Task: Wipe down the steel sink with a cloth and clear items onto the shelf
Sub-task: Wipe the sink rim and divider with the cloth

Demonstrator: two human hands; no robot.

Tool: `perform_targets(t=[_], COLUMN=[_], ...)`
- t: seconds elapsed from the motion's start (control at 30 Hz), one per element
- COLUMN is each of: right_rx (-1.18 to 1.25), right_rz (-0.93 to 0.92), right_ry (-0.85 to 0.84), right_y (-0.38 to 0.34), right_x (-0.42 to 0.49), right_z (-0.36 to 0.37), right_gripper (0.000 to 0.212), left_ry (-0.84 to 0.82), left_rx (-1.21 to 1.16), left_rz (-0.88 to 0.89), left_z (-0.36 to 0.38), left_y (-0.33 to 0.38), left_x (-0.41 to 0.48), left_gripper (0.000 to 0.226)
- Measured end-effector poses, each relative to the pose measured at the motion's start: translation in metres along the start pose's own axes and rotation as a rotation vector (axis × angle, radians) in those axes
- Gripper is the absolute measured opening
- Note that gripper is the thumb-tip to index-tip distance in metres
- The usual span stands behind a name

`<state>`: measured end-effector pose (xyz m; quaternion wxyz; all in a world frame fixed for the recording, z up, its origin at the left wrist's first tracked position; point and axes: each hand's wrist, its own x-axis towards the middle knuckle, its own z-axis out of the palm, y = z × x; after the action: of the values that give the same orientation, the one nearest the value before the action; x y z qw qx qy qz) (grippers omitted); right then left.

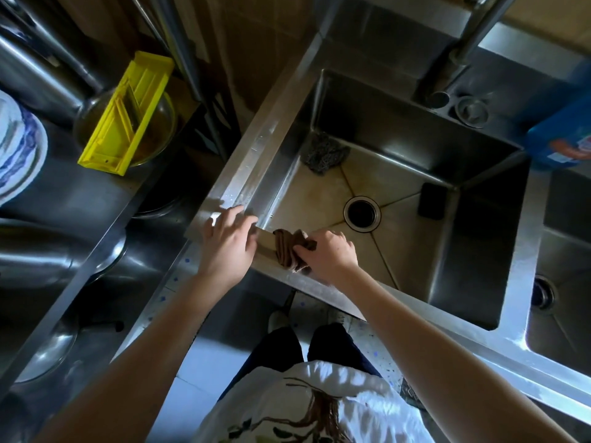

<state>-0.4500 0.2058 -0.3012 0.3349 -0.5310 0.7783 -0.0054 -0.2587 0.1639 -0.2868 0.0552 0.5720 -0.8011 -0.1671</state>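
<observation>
The steel sink (256, 161) fills the middle of the head view, with a round drain (362, 213) in its floor. My right hand (332, 255) is shut on a brown cloth (287, 247) and presses it against the sink's near rim at the front left corner. My left hand (228, 238) rests flat on that corner of the rim, fingers spread, holding nothing. A grey steel scourer (324, 152) lies in the basin's far left corner. A black sponge (432, 199) leans against the right wall.
A steel shelf (83, 199) at left carries a yellow slicer (126, 113) lying over a glass bowl (163, 126), and blue-patterned plates (17, 145). A faucet (460, 49) and sink strainer (472, 110) stand at the back. A blue bottle (566, 135) and second basin (566, 282) are at right.
</observation>
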Motion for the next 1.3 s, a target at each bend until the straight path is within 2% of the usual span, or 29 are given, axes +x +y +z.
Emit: perform_targets(t=[0.07, 0.17, 0.23, 0.33, 0.5, 0.93, 1.07, 1.3], right_rx=[0.036, 0.195, 0.254, 0.254, 0.279, 0.278, 0.277, 0.225], right_rz=[-0.021, -0.027, -0.031, -0.093, -0.126, -0.122, -0.13, -0.172], right_ry=[-0.014, -0.164, -0.232, -0.248, -0.332, -0.397, -0.353, -0.346], right_y=[0.011, 0.024, 0.03, 0.04, 0.065, 0.168, 0.194, 0.226], right_x=[0.001, 0.003, 0.003, 0.001, -0.004, -0.039, -0.049, -0.059], right_z=[-0.004, -0.009, -0.012, -0.017, -0.026, -0.054, -0.062, -0.074], right_gripper=[0.028, 0.018, 0.023, 0.036, 0.029, 0.03, 0.024, 0.03], left_ry=[-0.022, -0.02, -0.013, 0.005, -0.003, -0.024, -0.004, -0.022], left_rx=[0.005, 0.013, 0.009, 0.015, -0.004, -0.042, -0.052, -0.075], left_rz=[0.002, 0.002, -0.002, -0.002, -0.012, -0.001, -0.006, -0.009], left_z=[0.001, 0.004, 0.007, 0.016, 0.032, 0.072, 0.081, 0.096], left_y=[0.01, 0.024, 0.032, 0.04, 0.061, 0.142, 0.167, 0.197], left_x=[0.0, -0.002, -0.004, -0.008, -0.016, -0.049, -0.053, -0.06], left_gripper=[0.029, 0.029, 0.028, 0.026, 0.026, 0.031, 0.03, 0.029])
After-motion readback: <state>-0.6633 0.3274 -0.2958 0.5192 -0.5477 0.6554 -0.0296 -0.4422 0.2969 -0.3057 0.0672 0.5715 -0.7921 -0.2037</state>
